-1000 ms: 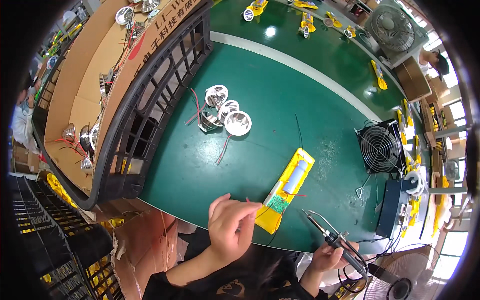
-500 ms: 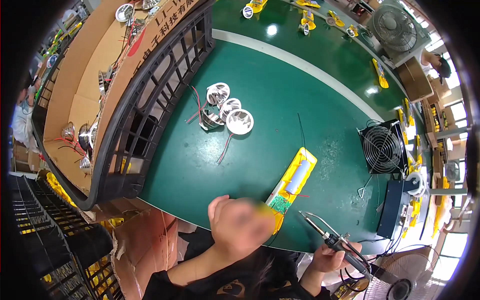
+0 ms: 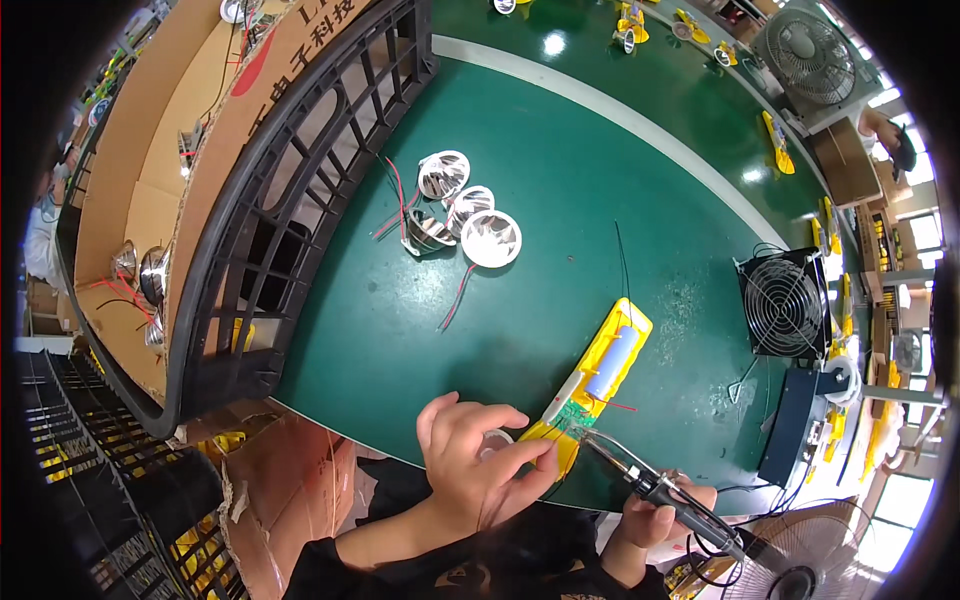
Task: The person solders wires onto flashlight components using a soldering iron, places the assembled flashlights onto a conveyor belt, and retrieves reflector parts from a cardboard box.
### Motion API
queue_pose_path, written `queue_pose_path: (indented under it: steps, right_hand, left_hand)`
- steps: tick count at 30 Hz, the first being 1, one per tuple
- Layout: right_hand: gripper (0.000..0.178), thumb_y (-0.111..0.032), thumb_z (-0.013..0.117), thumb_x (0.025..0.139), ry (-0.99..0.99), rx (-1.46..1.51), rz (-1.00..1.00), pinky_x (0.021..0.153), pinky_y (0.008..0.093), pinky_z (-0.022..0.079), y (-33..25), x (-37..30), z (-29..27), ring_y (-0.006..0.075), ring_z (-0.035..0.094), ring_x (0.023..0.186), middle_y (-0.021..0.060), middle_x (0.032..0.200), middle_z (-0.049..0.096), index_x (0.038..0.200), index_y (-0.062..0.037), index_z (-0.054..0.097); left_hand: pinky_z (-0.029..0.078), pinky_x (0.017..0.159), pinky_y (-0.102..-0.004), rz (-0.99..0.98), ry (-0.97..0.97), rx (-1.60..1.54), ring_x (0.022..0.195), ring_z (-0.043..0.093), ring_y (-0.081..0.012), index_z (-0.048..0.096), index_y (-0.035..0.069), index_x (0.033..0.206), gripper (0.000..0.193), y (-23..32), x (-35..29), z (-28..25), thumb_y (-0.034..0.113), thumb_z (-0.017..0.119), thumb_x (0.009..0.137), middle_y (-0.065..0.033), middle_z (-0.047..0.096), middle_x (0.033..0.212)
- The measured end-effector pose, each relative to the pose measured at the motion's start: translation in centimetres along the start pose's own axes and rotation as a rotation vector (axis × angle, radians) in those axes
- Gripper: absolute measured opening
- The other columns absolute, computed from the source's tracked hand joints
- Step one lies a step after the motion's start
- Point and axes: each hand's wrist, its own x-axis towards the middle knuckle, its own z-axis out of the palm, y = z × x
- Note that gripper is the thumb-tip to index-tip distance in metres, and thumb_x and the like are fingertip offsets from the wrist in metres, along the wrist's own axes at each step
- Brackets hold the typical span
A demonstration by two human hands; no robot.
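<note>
Yellow casing (image 3: 617, 349), green board (image 3: 571, 417), lavender cylinder (image 3: 612, 363)

The left hand (image 3: 478, 452) holds thumb and forefinger close together, its forearm (image 3: 392, 538) slanting up rightward; the right hand (image 3: 658, 512) is curled tight.

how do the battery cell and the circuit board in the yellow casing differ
The battery cell is a smooth lilac-blue cylinder, while the circuit board is flat and green. The cell lies farther from the person; the board sits nearer. The tip of the soldering iron is at or just over the board, while the cell is clear of it. Both sit in the yellow casing.
</note>
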Motion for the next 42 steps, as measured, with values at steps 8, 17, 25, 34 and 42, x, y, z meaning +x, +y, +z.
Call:
queue_pose_path:
  steps: [8,17,25,34,42]
  right_hand:
    - [0.039,-0.039,0.052,0.078,0.0,0.056,0.004,0.043,0.0249,0.037,0.1,0.1,0.1,0.015,0.043,0.043,0.0043,0.055,0.038,0.073,-0.0041,0.035]
    - [0.037,-0.035,0.054,0.078,-0.034,-0.11,-0.056,0.048,0.0261,0.039,0.5,-0.6,-0.8,0.0163,0.045,0.054,0.0096,0.07,0.041,0.077,-0.0017,0.037]
    - [0.046,-0.047,0.05,0.079,-0.025,-0.095,0.113,0.058,0.0307,0.041,-1.0,-0.4,-0.5,0.0183,0.048,0.061,0.0058,0.066,0.042,0.075,-0.0027,0.039]
    - [0.039,-0.039,0.051,0.078,-0.067,0.025,0.052,0.047,0.0262,0.037,-0.7,0.4,-0.1,0.0145,0.043,0.047,0.0053,0.06,0.039,0.074,-0.0039,0.035]
    - [0.041,-0.042,0.046,0.078,0.051,-0.071,-0.014,0.045,0.025,0.036,-0.5,0.2,0.7,0.0151,0.039,0.046,0.0056,0.058,0.035,0.071,-0.0036,0.035]
  left_hand:
    - [0.035,0.079,-0.0439,0.0,-0.01,0.017,0.078,0.047,-0.0179,0.063,0.019,0.063,0.017,-0.1,-0.1,0.0,0.011,0.072,0.05,0.0003,0.047,0.089]
    - [0.035,0.078,-0.0431,0.012,0.002,0.027,0.076,0.046,-0.0177,0.064,0.018,0.063,0.017,-0.1,0.0,0.1,0.011,0.072,0.05,0.0001,0.048,0.088]
    - [0.036,0.078,-0.0431,0.01,0.016,0.004,0.075,0.047,-0.0182,0.063,0.017,0.063,0.017,-0.1,0.0,0.1,0.01,0.072,0.05,-0.0005,0.049,0.086]
    - [0.036,0.077,-0.0433,0.009,0.008,0.005,0.074,0.047,-0.0179,0.063,0.018,0.063,0.018,-0.2,-0.1,0.1,0.01,0.071,0.049,0.0,0.05,0.085]
    - [0.036,0.077,-0.0434,0.002,0.016,-0.001,0.073,0.047,-0.0173,0.063,0.018,0.063,0.018,-0.2,0.0,0.2,0.01,0.071,0.049,0.0003,0.05,0.085]
